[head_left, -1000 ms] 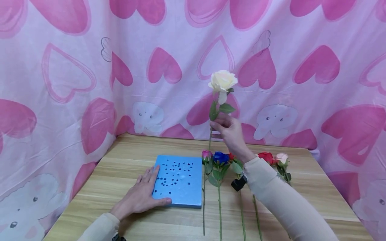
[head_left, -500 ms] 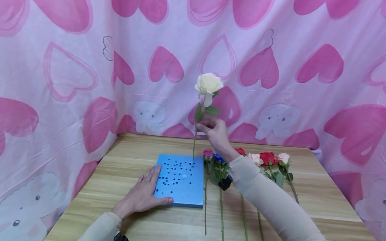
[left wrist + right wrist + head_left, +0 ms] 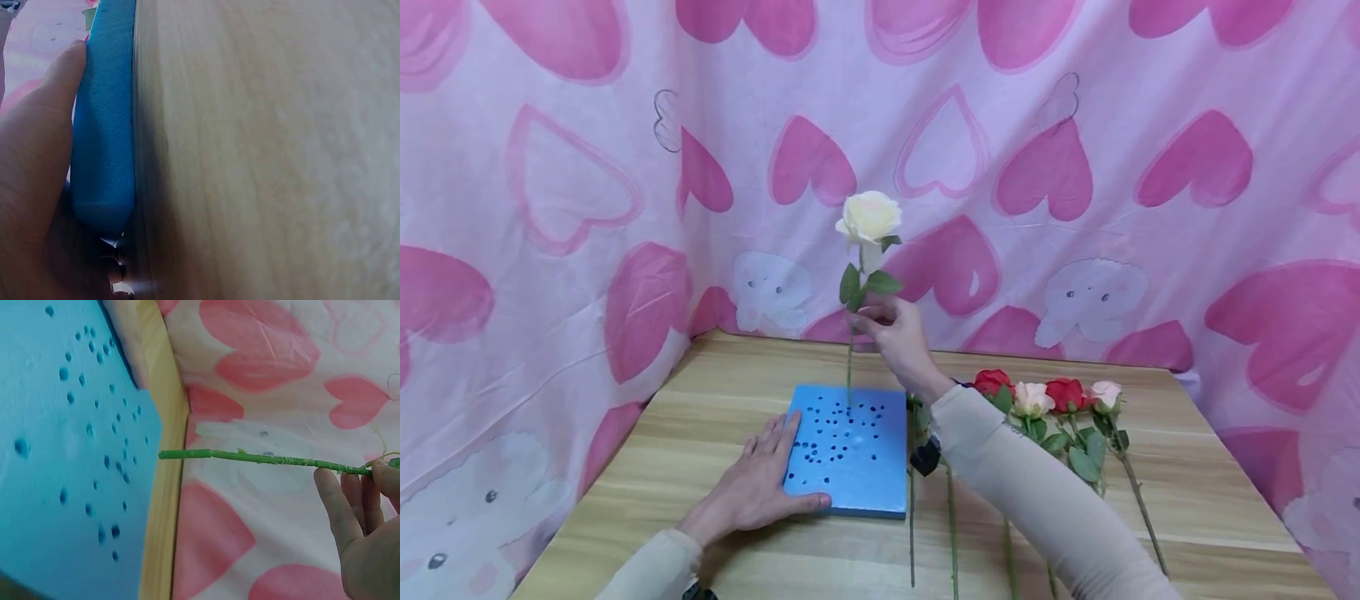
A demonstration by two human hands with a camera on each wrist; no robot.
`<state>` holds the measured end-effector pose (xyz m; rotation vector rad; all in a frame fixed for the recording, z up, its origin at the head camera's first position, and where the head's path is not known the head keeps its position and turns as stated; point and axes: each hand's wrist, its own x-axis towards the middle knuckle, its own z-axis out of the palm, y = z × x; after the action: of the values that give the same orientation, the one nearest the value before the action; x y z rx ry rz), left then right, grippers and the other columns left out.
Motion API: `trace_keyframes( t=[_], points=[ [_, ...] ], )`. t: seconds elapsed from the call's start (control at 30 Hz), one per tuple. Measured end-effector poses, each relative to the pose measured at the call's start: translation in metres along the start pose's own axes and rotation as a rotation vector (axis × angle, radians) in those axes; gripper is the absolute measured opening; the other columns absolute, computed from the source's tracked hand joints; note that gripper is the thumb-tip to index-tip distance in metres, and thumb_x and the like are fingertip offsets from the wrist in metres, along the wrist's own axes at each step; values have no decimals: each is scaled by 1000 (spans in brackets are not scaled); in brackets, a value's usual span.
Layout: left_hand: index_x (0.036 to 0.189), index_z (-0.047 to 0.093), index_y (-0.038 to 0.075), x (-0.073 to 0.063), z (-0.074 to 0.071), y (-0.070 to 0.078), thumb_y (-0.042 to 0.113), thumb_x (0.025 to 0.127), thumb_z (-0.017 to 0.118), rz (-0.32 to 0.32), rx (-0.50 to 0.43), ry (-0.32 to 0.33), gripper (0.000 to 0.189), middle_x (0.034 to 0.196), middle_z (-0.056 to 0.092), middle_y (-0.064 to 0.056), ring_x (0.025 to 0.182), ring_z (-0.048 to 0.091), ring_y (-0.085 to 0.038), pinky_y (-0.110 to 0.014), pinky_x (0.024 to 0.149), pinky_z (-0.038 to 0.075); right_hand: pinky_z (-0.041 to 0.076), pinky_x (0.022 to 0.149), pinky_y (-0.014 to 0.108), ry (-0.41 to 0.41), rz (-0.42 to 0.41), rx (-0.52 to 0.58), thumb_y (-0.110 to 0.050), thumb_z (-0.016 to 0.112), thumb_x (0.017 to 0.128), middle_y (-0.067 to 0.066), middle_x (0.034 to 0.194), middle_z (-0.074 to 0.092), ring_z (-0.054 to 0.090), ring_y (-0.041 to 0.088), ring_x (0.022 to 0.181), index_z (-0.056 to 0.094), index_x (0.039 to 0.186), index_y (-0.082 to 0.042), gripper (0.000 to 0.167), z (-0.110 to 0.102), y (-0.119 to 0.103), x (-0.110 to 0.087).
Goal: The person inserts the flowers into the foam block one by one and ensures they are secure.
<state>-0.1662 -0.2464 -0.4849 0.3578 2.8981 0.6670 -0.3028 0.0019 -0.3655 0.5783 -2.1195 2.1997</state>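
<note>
My right hand (image 3: 901, 343) pinches a white artificial rose (image 3: 869, 218) by its upper stem, just below the leaves. It holds the flower upright above the far part of a blue foam board (image 3: 876, 487) dotted with small holes. In the right wrist view the cut end of the green stem (image 3: 262, 459) hangs free, apparently apart from the board. My left hand (image 3: 754, 490) rests against the board's left edge, fingers extended along the side and thumb at the near corner. The left wrist view shows the board's thick side (image 3: 104, 125) beside the thumb.
Right of the board several artificial roses lie in a row, among them a red rose (image 3: 1066, 393) and a pale pink rose (image 3: 1106, 394). My right forearm covers some of them. Behind the wooden table (image 3: 722, 367) hangs a pink heart-patterned curtain (image 3: 812, 75).
My right hand has carried the white rose leftward and slightly down, from beside the board to over it. The left hand keeps its place on the board.
</note>
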Motion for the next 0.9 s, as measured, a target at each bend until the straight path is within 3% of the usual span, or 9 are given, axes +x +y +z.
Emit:
trace_keyframes(
  t=[0.17,0.27,0.73,0.9],
  points=[
    [180,7,8,-3,0,0,97,81,68,-6,-2,2,146,184,14,-28,170,14,-49,-73,134,15,70,86,50,-22,6,0,-4,79,103,26,120,77,81,26,97,74,133,0,30,19,5,2],
    [180,7,8,-2,-1,0,96,81,68,-3,-12,-2,146,184,14,-28,170,13,-50,-73,134,14,69,87,54,-17,20,9,-4,80,103,25,119,77,81,25,95,74,133,1,31,26,8,3],
    [180,6,9,-1,-3,0,96,81,69,-12,-31,-14,146,184,13,-28,170,12,-50,-73,134,12,70,84,51,-27,24,-8,-5,77,105,22,119,77,80,26,102,74,132,-3,27,44,23,9],
    [180,6,9,-1,-4,1,96,81,68,-17,-29,-20,146,184,13,-28,170,12,-50,-73,134,12,69,87,56,-17,25,12,-3,77,105,21,116,77,80,33,104,75,129,-1,25,48,29,11]
  ],
)
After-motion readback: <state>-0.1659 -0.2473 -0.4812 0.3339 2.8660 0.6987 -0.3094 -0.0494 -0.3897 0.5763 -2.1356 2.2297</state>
